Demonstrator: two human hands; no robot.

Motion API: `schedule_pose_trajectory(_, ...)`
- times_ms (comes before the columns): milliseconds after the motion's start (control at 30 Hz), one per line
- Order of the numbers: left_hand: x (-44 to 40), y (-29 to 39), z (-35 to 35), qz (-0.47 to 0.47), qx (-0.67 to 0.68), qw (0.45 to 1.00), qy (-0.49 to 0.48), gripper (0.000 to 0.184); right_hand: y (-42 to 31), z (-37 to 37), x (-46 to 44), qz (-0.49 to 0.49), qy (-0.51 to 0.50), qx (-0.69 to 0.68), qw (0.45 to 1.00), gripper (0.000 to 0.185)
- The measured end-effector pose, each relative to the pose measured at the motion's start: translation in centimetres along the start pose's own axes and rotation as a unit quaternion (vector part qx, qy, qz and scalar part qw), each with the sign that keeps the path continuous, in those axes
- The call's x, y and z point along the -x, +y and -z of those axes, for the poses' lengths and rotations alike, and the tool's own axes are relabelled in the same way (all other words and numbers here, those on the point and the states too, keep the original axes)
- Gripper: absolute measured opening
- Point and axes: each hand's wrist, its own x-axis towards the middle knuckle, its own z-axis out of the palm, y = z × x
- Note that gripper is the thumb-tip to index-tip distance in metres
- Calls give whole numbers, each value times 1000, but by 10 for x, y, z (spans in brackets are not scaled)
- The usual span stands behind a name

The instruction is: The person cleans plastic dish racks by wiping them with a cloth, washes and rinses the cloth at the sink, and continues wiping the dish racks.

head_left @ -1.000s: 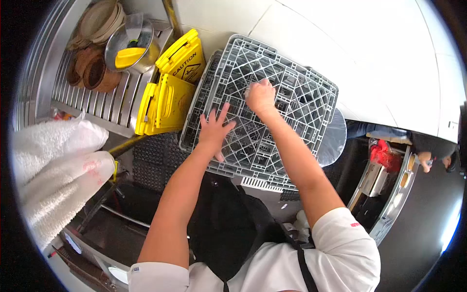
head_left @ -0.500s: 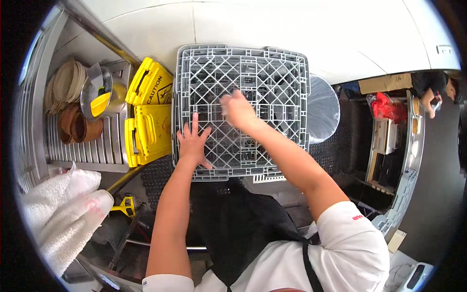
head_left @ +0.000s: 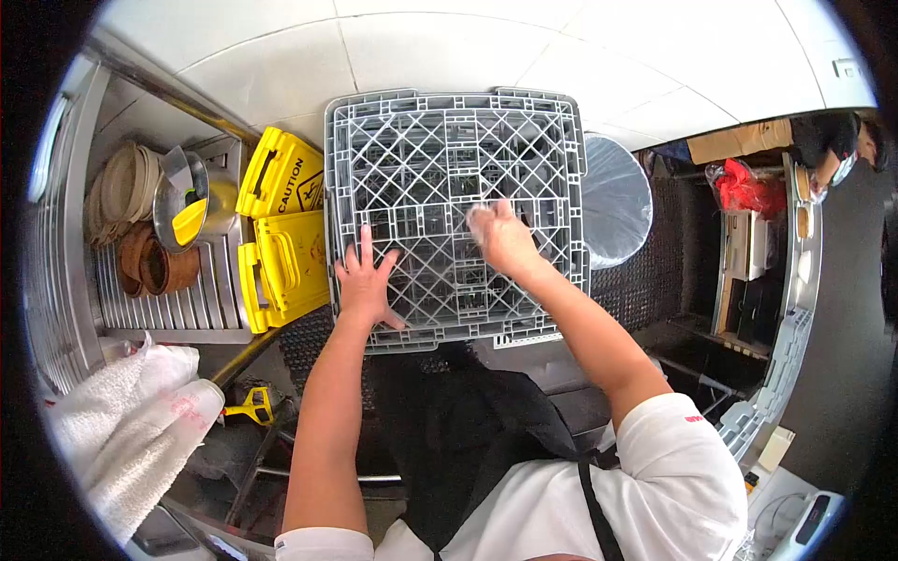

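A grey plastic lattice crate (head_left: 449,201) stands in front of me, its crisscross top uppermost, with what looks like more of the same lattice beneath. My left hand (head_left: 367,292) rests on its near left part, fingers spread and open. Over the middle of the lattice is my right hand (head_left: 508,245), closed, with a small pale wad (head_left: 481,225) at its fingertips. Motion blur hides what that wad is. Whether the right fingers touch the lattice I cannot tell.
Yellow caution buckets (head_left: 288,266) stand close on the left, beside a slatted metal rack (head_left: 201,304) with a steel bowl (head_left: 168,220) and baskets. White towels (head_left: 140,421) hang near left. A plastic-covered round container (head_left: 617,201) adjoins the crate. Another person's arm (head_left: 828,170) shows far right.
My right hand has moved to the right and slightly nearer across the lattice. The left hand stays spread on the crate. The view has shifted a little.
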Motion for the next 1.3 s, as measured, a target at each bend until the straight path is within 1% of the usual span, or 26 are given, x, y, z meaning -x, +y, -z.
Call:
schedule_pose_trajectory(33, 2, 0, -1, 2, 3, 1000, -1, 138, 1, 4, 2, 0, -69, 9, 998, 33)
schedule_pose_trajectory(100, 2, -2, -7, -6, 13, 1000, 14, 138, 6, 16, -8, 41, -89, 76, 992, 34)
schedule_pose_trajectory(133, 1, -4, -8, -12, 14, 1000, 23, 137, 8, 19, -23, 67, -29, 33, 997, 35)
schedule_pose_trajectory(167, 0, -4, -9, -10, 17, 999, 27, 137, 18, 19, -48, 143, -11, 10, 990, 38)
schedule_pose_trajectory(233, -1, -4, -12, -12, 15, 999, 32, 137, -9, 16, -66, 122, 190, 12, 974, 35)
schedule_pose_trajectory(300, 0, 0, -8, -4, 16, 1000, 17, 138, -9, -34, -91, 138, 270, 41, 952, 41)
schedule_pose_trajectory(367, -1, 0, -9, 2, 14, 1000, 17, 139, -12, -35, -76, 100, 237, -16, 966, 44)
schedule_pose_trajectory(433, -1, 0, -7, 1, 8, 1000, 9, 139, 1, -38, -53, 179, 191, -3, 965, 46)
schedule_pose_trajectory(500, -2, 1, -9, 4, 7, 1000, 14, 139, 9, -28, -17, 198, 153, -9, 968, 45)
schedule_pose_trajectory(567, -3, 2, -6, 9, -3, 1000, -2, 138, 28, -23, -2, 264, 101, 27, 959, 39)
schedule_pose_trajectory(633, -4, 1, -8, 3, -20, 1000, 5, 138, 41, -4, 1, 339, 83, 77, 934, 35)
schedule_pose_trajectory(667, -4, 1, -8, 2, -20, 1000, 9, 138, 49, 11, -9, 351, 18, 63, 934, 26)
schedule_pose_trajectory(700, -4, 0, -10, 1, -20, 1000, 11, 138, 49, 20, -26, 242, -37, -44, 968, 20)
schedule_pose_trajectory(733, -4, 0, -11, 0, -22, 1000, 12, 138, 58, 37, -46, 151, -10, -126, 980, 23)
schedule_pose_trajectory(767, -5, 0, -13, -2, -20, 1000, 14, 138, 68, 55, -67, 63, 29, -218, 974, 29)
schedule_pose_trajectory(867, -5, -1, -14, -3, -15, 1000, 16, 138, 109, 101, -134, -27, 181, -235, 955, 18)
schedule_pose_trajectory(900, -5, -2, -14, -1, -13, 1000, 19, 137, 125, 89, -149, -5, 248, -118, 962, 17)
schedule_pose_trajectory(933, -6, -2, -15, 0, -10, 1000, 21, 137, 140, 77, -164, -1, 319, 4, 948, 16)
schedule_pose_trajectory(967, -6, -2, -16, -2, -7, 1000, 24, 136, 149, 67, -167, 37, 336, 97, 936, 16)
schedule_pose_trajectory(1067, -8, -1, -12, 8, -12, 1000, 11, 135, 114, 59, -168, -36, 388, 84, 917, 17)
schedule_pose_trajectory(1100, -8, 0, -13, 10, -8, 1000, 12, 136, 85, 61, -165, -66, 367, 109, 921, 16)
schedule_pose_trajectory(1167, -5, 1, -12, 8, -4, 1000, 13, 136, 55, 41, -171, 30, 277, -42, 960, 21)
schedule_pose_trajectory(1200, -6, 1, -9, 7, -4, 1000, 19, 136, 48, -13, -196, 42, 235, -111, 965, 22)
schedule_pose_trajectory(1233, -5, -1, -11, 11, 8, 1000, 25, 136, -3, 8, -168, -1, 260, -93, 961, 23)
schedule_pose_trajectory(1267, -3, -7, -18, 1, 18, 999, 33, 137, -12, 6, -176, 31, 243, -68, 967, 24)
schedule_pose_trajectory(1300, -8, -9, -22, -22, 26, 998, 44, 138, -20, 4, -185, 103, 179, 16, 978, 25)
